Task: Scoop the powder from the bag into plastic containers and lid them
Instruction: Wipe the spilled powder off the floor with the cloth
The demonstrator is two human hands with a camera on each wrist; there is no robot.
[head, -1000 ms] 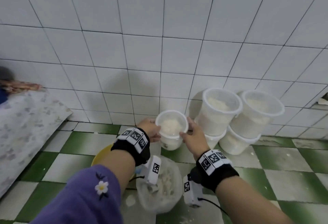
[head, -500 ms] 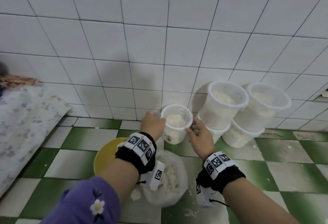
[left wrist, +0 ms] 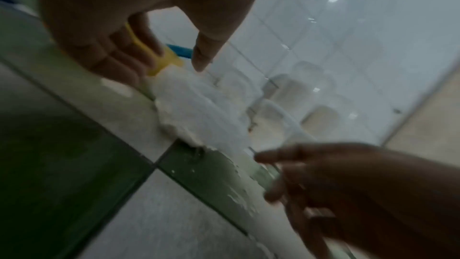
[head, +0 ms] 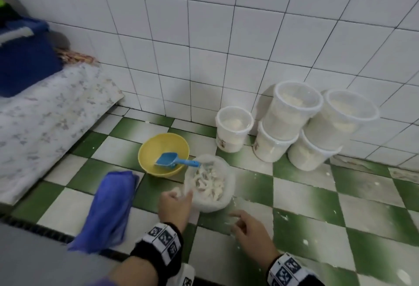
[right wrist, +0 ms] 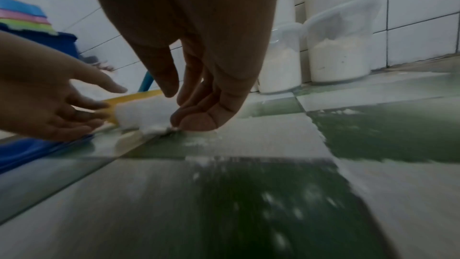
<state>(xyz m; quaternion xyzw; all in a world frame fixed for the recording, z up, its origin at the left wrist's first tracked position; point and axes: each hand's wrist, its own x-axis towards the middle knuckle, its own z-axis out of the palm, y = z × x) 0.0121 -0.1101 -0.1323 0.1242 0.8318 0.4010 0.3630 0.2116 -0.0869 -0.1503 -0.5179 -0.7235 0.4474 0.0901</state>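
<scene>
The clear plastic bag of white powder [head: 210,204] stands open on the green and white floor tiles. My left hand [head: 181,195] reaches to its near left rim with relaxed fingers and holds nothing. My right hand [head: 235,220] hangs low at the bag's near right side, fingers loosely curled, their tips [right wrist: 196,123] down at the floor by the bag's base [right wrist: 141,113]. A small plastic container [head: 233,127] with powder in it stands against the wall. A blue scoop [head: 169,160] lies in the yellow bowl [head: 145,149] behind the bag.
Several larger powder-filled containers [head: 292,109] are stacked at the wall to the right of the small one. A blue cloth [head: 111,208] lies on the floor to the left. A patterned mat [head: 45,127] fills the far left. Spilled powder dusts the tiles [head: 285,217].
Both hands have let go of the small container, which now stands by the wall. They have drawn back and down to the bag. The head has tilted down.
</scene>
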